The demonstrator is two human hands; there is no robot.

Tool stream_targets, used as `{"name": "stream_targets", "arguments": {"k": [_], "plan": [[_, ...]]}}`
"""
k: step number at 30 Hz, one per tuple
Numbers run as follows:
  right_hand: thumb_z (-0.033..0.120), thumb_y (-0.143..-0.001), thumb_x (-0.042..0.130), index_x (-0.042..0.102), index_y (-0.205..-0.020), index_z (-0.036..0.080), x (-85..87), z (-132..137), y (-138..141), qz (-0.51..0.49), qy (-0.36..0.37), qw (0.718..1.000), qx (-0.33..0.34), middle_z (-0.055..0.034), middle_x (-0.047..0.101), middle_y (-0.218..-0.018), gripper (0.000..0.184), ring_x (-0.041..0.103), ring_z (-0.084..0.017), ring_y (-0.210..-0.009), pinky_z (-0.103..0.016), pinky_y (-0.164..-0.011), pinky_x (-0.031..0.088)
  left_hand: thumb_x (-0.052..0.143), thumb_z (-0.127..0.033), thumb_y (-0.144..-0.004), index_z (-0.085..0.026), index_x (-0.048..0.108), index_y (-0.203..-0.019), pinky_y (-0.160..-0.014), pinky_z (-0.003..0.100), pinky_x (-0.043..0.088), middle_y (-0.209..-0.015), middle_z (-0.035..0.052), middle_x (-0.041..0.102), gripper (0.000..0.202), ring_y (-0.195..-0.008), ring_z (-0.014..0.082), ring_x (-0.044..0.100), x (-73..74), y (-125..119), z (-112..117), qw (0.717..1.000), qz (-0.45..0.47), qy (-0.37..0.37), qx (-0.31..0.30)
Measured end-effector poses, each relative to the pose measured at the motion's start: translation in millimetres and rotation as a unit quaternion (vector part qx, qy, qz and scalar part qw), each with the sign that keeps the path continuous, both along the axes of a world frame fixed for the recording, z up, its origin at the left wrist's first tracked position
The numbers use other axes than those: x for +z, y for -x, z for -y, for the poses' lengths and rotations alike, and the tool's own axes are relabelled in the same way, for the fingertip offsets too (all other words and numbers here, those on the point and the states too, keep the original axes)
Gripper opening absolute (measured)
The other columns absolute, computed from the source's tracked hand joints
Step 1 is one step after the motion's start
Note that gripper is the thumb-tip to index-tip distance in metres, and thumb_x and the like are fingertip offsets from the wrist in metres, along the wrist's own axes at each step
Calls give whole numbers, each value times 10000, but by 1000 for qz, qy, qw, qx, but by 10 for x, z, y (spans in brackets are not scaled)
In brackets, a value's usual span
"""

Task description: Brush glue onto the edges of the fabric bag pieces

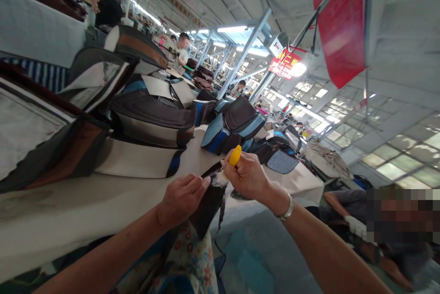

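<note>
My right hand (249, 176), with a metal band at its wrist, is closed around a tool with a yellow handle (235, 155). The handle's rounded end sticks up above the fist, and the fingers hide the tool's working end. Just below the fist, whitish fluffy fibres (220, 179) lie against a dark piece of material (207, 207). My left hand (184, 198) pinches this piece at its left side, fingers bent together. The piece slopes down over the table's front edge toward my lap, and a ragged dark strip (222, 209) dangles from its right side.
Sewn bag-like covers in dark, cream and blue (154, 120) are heaped across the pale table (137, 193). A large brown-and-grey one (68, 152) stands at the left. A person in grey with a white glove (355, 226) is close on the right; other people work farther back.
</note>
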State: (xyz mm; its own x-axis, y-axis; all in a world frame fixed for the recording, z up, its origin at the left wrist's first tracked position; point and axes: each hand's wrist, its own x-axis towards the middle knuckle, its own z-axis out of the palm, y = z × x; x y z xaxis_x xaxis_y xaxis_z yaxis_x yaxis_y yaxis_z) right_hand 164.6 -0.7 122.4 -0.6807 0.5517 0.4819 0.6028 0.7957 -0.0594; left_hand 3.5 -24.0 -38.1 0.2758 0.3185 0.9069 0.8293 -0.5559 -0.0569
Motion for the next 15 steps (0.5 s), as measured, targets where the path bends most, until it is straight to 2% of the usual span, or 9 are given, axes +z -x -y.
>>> {"name": "stream_targets", "arguments": {"k": [3, 7, 9, 12, 15], "plan": [[292, -948, 497, 562, -751, 188, -17, 12, 33, -17, -30, 999, -14, -2, 570, -652, 232, 521, -127, -585, -260, -600, 358, 611, -128, -890, -125, 611, -1059, -658, 309, 501, -754, 13, 650, 168, -673, 151, 576, -37, 5, -1, 1000, -2, -1, -3], [310, -932, 518, 581, -728, 192, -28, -14, 67, 31, -35, 999, -27, 3, 578, -622, 244, 519, -126, -548, -258, -543, 334, 584, -157, -910, -161, 651, -1050, -674, 313, 466, -770, 13, 676, 155, -705, 161, 582, -42, 35, -53, 1000, 15, 28, -2], [309, -930, 524, 590, -727, 187, 36, -44, 21, -8, -57, 998, -39, -6, 598, -644, 246, 540, -130, -566, -259, -566, 359, 552, -216, -937, -202, 676, -1072, -733, 320, 462, -841, 18, 708, 183, -792, 182, 602, 24, 99, -157, 994, 45, 100, 5], [338, -953, 524, 622, -763, 180, 219, -84, -171, -161, -90, 981, -68, -8, 611, -671, 265, 558, -131, -593, -254, -608, 404, 531, -350, -944, -272, 709, -1063, -787, 322, 450, -978, 11, 730, 227, -926, 219, 618, 207, 273, -468, 959, 96, 267, 12], [398, -943, 555, 645, -802, 179, 325, -160, -496, -265, -82, 954, -110, 12, 590, -644, 276, 552, -135, -587, -250, -588, 419, 532, -406, -920, -230, 738, -972, -739, 304, 449, -978, 44, 734, 276, -875, 224, 647, 383, 484, -889, 931, 124, 342, 19]]}}
